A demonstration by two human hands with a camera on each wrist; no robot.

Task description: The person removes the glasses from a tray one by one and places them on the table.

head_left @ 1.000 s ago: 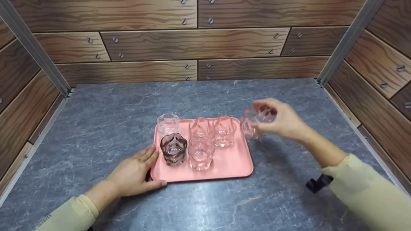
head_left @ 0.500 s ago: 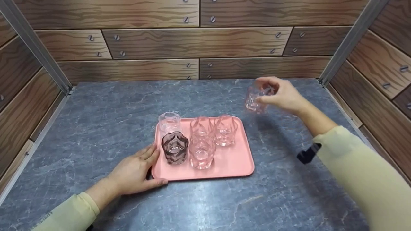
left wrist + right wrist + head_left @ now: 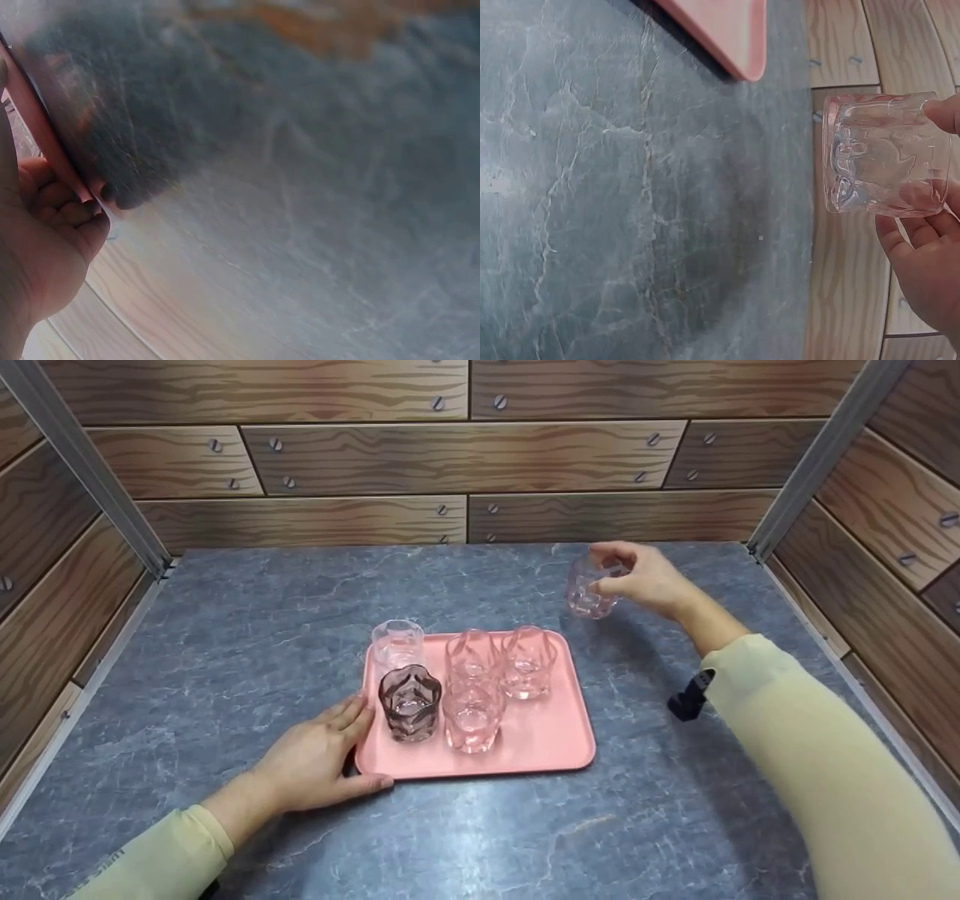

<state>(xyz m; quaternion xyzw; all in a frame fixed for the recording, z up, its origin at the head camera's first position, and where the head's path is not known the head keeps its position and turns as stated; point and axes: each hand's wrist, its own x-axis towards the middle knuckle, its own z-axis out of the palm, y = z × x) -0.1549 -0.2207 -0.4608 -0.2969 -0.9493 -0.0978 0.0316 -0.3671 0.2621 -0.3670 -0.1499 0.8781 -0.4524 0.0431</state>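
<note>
My right hand [image 3: 649, 577] holds a clear, faceted drinking glass [image 3: 583, 594] by its side, thumb on one side and fingers on the other. It is upright, behind the tray's back right corner; whether its base touches the table, I cannot tell. The right wrist view shows the same glass [image 3: 881, 161] between thumb and fingers. With fingers along the left edge and thumb at the front edge, my left hand [image 3: 319, 757] touches the pink tray [image 3: 551, 746]. A smoky dark glass [image 3: 411, 705] stands near those fingers. Several clear glasses [image 3: 472, 720] share the tray.
Around the tray lies a dark grey marbled tabletop [image 3: 480, 840]. Wood-patterned walls [image 3: 465, 457] close the back and both sides, with metal corner posts [image 3: 814, 457]. A black strap piece [image 3: 688, 697] hangs from the right sleeve.
My right hand has carried the clear glass from beside the tray's right edge to farther back on the table, lowering it slightly at the end. My left hand stays at the tray.
</note>
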